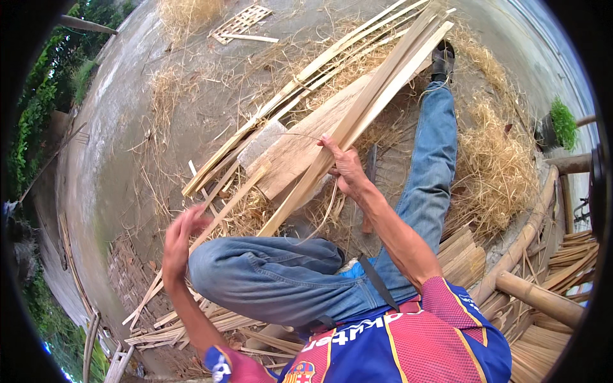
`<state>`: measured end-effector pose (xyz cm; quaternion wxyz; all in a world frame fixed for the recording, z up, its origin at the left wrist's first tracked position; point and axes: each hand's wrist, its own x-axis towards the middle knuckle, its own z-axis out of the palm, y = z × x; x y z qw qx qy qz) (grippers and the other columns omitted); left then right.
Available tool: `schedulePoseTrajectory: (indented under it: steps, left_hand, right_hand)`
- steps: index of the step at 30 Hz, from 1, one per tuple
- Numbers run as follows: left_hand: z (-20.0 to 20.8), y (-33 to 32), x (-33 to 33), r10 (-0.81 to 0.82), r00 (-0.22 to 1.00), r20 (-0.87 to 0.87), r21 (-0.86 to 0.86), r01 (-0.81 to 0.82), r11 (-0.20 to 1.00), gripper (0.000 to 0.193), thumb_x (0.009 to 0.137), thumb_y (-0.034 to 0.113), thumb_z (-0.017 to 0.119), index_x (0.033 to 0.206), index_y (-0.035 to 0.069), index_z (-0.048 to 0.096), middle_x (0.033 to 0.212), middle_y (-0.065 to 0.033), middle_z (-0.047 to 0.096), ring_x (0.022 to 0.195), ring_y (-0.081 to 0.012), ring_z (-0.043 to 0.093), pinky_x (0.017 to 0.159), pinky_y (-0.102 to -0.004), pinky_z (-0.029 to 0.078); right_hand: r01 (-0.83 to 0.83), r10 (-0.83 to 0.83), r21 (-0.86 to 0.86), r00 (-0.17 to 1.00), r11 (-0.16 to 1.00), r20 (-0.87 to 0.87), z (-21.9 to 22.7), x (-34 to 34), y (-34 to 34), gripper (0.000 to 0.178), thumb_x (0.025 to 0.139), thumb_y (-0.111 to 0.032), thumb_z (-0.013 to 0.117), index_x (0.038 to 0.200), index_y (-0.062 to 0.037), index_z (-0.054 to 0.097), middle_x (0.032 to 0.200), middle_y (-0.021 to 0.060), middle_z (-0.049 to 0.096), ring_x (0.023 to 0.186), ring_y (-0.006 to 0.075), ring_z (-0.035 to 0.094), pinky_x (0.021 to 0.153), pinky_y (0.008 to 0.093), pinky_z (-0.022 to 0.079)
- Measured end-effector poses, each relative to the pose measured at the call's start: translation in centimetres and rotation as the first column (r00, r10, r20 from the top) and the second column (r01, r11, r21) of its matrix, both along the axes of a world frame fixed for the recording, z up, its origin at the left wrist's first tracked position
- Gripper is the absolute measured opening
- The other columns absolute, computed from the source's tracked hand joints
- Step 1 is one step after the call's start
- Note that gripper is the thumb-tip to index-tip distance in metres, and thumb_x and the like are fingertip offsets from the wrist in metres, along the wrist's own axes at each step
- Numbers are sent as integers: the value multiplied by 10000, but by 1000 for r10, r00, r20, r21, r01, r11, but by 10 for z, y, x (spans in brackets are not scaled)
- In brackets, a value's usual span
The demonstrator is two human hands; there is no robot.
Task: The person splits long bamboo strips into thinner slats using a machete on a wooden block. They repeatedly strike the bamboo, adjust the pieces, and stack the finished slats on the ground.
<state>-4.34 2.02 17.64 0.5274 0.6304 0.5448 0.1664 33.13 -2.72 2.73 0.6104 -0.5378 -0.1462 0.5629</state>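
Observation:
My right hand (345, 167) grips a bundle of long split bamboo strips (377, 89) that slants from my bent knee up to the far right. A thin curled shaving (329, 210) hangs below that hand. My left hand (181, 241) is blurred, raised beside my left knee with fingers apart and nothing visibly in it, close to a loose bamboo slat (230, 204). I sit in blue jeans (287, 274), right leg (434, 153) stretched out, dark shoe (442, 59) at its end.
A flat wooden board (300, 143) lies under the strips. Straw-like shavings (498, 166) cover the concrete ground. A small woven lattice (241, 22) lies far off. Thick bamboo poles (543, 297) and stacked slats (460, 255) sit at right; more slats (166, 329) at lower left.

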Motion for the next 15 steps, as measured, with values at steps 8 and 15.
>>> schedulePoseTrajectory:
  steps: [8, 15]
  left_hand:
    - [-73, 59, 150, -710, 698, 98, -523, 643, 560, 554, 979, 501, 607, 1252, 20, 607, 1008, -106, 704, 1004, -205, 675, 947, -391, 511]
    - [-22, 47, 182, -374, 920, 117, -184, 390, 902, 395, 906, 403, 747, 1025, 41, 641, 726, 15, 591, 592, -56, 566, 534, -225, 484]
  right_hand:
    - [52, -32, 171, 992, 984, -119, 59, -9, 6, 702, 852, -611, 713, 1200, -9, 623, 1043, 86, 581, 946, 140, 520, 666, 345, 519]
    - [364, -421, 263, 472, 893, 775, -9, 85, -56, 425, 1003, -409, 582, 1238, -57, 621, 850, 46, 517, 686, 185, 532, 595, 337, 480]
